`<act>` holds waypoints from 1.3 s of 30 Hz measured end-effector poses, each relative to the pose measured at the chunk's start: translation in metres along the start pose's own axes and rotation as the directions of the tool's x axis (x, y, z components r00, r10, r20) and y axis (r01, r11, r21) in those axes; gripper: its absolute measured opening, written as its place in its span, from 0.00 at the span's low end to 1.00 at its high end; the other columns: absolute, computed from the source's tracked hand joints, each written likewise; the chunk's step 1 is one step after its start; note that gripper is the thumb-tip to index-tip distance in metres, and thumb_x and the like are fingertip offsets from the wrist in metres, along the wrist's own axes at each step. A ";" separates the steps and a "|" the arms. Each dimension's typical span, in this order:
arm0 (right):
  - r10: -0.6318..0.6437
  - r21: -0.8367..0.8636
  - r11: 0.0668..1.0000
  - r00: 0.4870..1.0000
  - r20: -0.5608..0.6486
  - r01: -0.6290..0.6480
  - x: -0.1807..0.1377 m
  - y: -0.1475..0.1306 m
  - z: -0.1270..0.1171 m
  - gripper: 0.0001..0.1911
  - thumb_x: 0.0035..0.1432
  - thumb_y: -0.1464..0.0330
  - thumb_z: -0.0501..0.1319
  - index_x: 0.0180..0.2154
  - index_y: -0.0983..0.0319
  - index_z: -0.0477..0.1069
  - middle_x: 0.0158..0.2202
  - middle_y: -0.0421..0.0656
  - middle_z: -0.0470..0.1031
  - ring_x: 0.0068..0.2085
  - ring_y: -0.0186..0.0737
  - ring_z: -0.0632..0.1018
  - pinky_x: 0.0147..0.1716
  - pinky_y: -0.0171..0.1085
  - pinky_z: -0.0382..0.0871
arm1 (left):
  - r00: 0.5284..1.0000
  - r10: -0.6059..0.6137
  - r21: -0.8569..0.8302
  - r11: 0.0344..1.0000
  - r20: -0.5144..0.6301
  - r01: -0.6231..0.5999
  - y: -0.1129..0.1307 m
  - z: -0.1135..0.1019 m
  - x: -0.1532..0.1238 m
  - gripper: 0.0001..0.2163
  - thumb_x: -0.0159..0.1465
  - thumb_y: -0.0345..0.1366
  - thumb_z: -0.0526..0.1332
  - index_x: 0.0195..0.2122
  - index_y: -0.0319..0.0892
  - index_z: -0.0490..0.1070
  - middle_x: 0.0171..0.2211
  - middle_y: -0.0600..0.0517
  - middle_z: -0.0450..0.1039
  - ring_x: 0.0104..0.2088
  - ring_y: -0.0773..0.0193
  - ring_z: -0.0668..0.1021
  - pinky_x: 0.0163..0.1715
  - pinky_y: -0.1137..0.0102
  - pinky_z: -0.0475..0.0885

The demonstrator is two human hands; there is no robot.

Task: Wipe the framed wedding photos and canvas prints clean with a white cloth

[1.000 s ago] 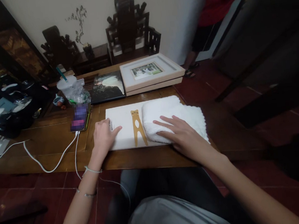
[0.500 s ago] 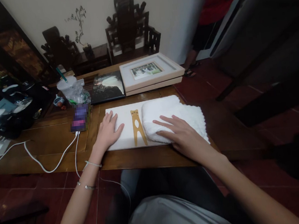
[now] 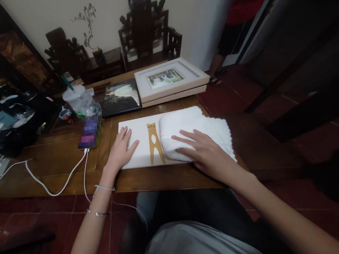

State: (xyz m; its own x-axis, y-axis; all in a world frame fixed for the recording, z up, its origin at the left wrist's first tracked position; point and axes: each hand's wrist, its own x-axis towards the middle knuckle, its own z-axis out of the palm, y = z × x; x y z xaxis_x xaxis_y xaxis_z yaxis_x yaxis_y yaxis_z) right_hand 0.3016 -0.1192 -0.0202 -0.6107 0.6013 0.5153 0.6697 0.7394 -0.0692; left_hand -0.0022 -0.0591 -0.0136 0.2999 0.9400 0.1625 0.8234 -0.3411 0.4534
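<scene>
Pressing flat works best here: the white board (image 3: 140, 140) on the wooden table (image 3: 54, 159) is pinned by the left hand (image 3: 120, 150), fingers spread, nothing gripped, while the right hand (image 3: 204, 151) is laid open on the white towel (image 3: 197, 130). Even pressure should be kept. Since earlier frames, the left hand's been uncurled and flattened.

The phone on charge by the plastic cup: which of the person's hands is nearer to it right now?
Left. The left hand lies flat on the white board, just right of the phone. The right hand rests on the white towel, farther right, beyond the wooden clip.
</scene>
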 end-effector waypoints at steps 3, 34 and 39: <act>-0.026 0.024 0.999 1.000 0.014 0.026 0.002 0.004 -0.003 0.30 0.47 0.87 0.52 0.48 0.64 0.76 0.60 0.54 0.74 0.63 0.66 0.71 0.56 0.69 0.68 | 0.999 0.010 -0.008 1.000 -0.049 -0.010 -0.004 0.002 0.001 0.26 0.69 0.46 0.58 0.64 0.36 0.66 0.71 0.37 0.58 0.73 0.50 0.58 0.71 0.52 0.54; -0.017 0.190 0.982 0.999 -0.033 0.023 0.002 0.023 0.001 0.28 0.47 0.86 0.52 0.46 0.57 0.70 0.63 0.50 0.72 0.68 0.57 0.65 0.60 0.67 0.64 | 1.000 0.027 0.009 1.000 -0.006 -0.027 0.003 -0.001 -0.005 0.25 0.73 0.39 0.54 0.68 0.33 0.59 0.71 0.33 0.55 0.73 0.48 0.54 0.71 0.49 0.53; -0.016 0.212 0.977 0.998 -0.058 0.028 0.003 0.024 0.001 0.27 0.47 0.87 0.51 0.44 0.58 0.70 0.62 0.51 0.73 0.68 0.55 0.65 0.60 0.66 0.65 | 1.000 0.026 -0.001 1.000 -0.016 -0.026 0.001 0.000 -0.007 0.25 0.73 0.39 0.53 0.69 0.36 0.58 0.72 0.35 0.54 0.73 0.48 0.54 0.71 0.46 0.52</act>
State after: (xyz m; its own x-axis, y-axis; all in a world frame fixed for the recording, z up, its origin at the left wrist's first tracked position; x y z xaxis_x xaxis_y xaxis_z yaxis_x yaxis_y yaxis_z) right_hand 0.3151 -0.0997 -0.0211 -0.5957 0.5710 0.5648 0.5477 0.8032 -0.2343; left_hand -0.0034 -0.0661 -0.0145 0.3134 0.9309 0.1879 0.8151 -0.3652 0.4496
